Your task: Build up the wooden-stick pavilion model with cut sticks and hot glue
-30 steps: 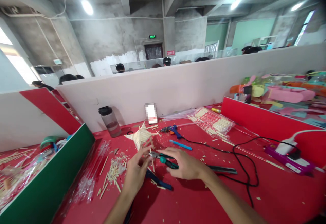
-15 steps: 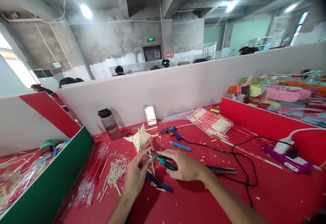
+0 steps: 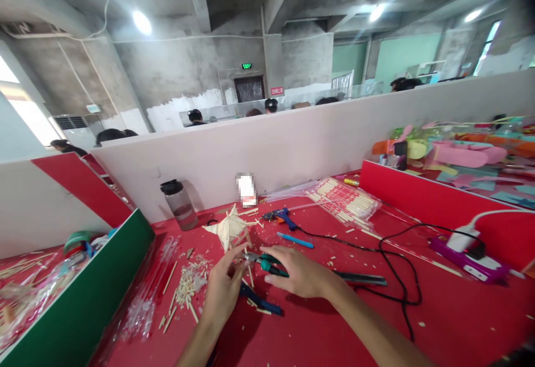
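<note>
Currently holding green-and-black pliers (image 3: 267,265) above the middle of the worktop (image 3: 292,339), with the right hand (image 3: 303,273) closed round the handles. Curling the left hand (image 3: 225,278) at the tip, with grip too hidden to tell. Facing a stick model (image 3: 229,229) just beyond, toward the back edge.

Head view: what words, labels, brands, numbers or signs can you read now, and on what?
None reads surely.
Red wall sign: white characters, too small.
Green lit sign: too small.
Stick packet: red marks, too blurred.
White object by the partition: pixelated, unreadable.
Pliers in the right hand: no legible marking.
</note>
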`<state>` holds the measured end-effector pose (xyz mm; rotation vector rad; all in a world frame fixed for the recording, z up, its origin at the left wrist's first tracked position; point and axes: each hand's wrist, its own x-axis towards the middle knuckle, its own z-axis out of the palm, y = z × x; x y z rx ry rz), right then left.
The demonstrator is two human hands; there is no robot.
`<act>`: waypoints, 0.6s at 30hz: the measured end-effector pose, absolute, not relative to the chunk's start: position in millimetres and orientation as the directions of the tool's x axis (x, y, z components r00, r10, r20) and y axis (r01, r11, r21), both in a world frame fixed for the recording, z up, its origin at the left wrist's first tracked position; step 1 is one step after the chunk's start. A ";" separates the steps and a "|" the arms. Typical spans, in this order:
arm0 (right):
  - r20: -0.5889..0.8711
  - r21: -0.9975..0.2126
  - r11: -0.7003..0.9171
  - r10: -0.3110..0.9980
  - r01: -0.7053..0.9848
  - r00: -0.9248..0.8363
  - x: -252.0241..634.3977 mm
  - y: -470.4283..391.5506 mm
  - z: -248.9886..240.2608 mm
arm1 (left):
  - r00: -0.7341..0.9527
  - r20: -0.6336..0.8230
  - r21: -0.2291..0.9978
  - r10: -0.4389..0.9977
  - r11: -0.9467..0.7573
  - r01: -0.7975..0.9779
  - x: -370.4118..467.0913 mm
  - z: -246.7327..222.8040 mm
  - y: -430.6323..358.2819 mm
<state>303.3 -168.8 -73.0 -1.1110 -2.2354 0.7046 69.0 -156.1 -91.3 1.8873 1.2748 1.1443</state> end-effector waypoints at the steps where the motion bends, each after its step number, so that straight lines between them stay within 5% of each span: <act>1: 0.242 -0.648 0.530 0.824 0.546 -0.512 302.4 -169.6 -72.3 | 0.176 0.328 0.824 0.928 -0.372 0.427 68.9 -91.7 -155.9; 10: 0.277 -0.554 0.589 0.797 0.588 -0.537 306.4 -169.7 -73.2 | 0.249 0.398 0.700 0.883 -0.468 0.540 68.4 -86.3 -158.7; 18: 0.325 -0.200 0.737 0.672 0.646 -0.666 306.2 -169.2 -51.6 | 0.424 0.434 0.338 0.795 -0.580 0.741 59.3 -67.4 -167.9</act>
